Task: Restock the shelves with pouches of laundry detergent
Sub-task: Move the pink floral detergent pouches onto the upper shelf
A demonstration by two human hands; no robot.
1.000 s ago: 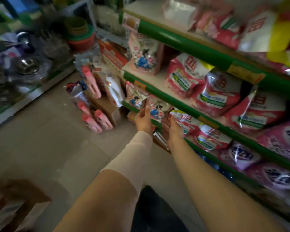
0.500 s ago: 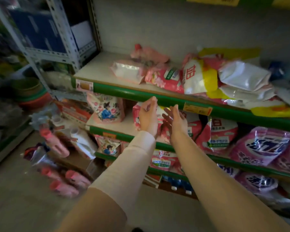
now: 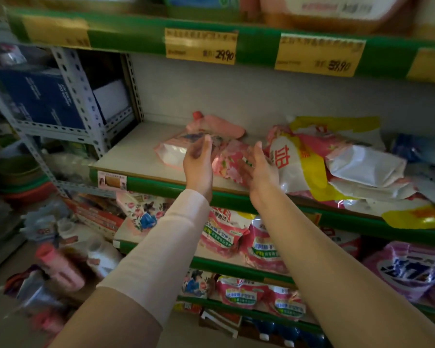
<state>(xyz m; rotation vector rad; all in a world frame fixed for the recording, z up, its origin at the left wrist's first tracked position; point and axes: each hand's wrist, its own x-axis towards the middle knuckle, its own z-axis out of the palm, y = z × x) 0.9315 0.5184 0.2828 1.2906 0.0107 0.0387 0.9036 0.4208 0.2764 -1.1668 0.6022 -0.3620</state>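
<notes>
Both arms are stretched toward the middle shelf (image 3: 133, 156). The left hand (image 3: 197, 169) and the right hand (image 3: 260, 172) are held with their palms turned toward each other, fingers loosely straight and a little spread. Neither grips anything.

Between the two hands a pink flowered pouch (image 3: 230, 160) lies flat on the shelf, near its green front edge. The picture is blurred there, so I cannot tell whether the right hand touches it.

Just behind the left hand lies a pink and white pouch (image 3: 170, 153). Beyond that, toward the back wall, is a pink pouch with a cap (image 3: 219, 124). Just beside the right hand, on its right, a white pouch with red and yellow print (image 3: 291, 167) lies at the edge of a loose heap of pouches (image 3: 362, 169).

The left forearm wears a pale sleeve (image 3: 166, 242). Below the hands, the lower shelves hold pink pouches (image 3: 224, 234), with purple pouches (image 3: 407, 270) down to the right of the right hand. Above the hands, yellow price tags (image 3: 201, 46) sit on the green edge of the upper shelf. Down to the left of the left hand, pink bottles (image 3: 58, 268) are on the floor beside a grey metal rack (image 3: 70, 96).
</notes>
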